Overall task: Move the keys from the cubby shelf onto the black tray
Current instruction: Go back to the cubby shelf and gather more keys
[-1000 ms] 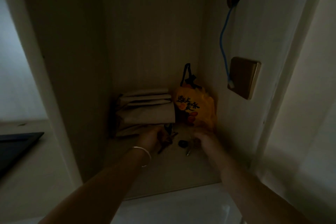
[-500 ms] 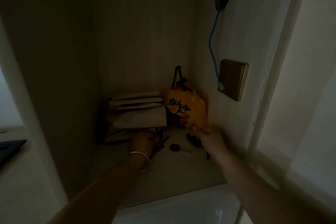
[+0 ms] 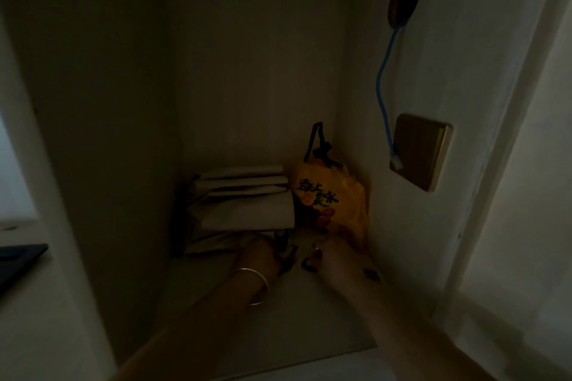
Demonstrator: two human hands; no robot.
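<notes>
R hand (image 3: 335,257) shifted left — onto keys (image 3: 305,263).

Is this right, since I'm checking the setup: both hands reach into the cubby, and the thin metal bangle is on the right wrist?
Not quite. The head view shows the thin metal bangle on the left wrist, not the right. The rest holds: the left hand and right hand both reach into the cubby.

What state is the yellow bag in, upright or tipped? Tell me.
Upright. The yellow bag stands in the cubby's back right corner, its black handle sticking up, printed front facing out beside the folded paper bags.
</notes>
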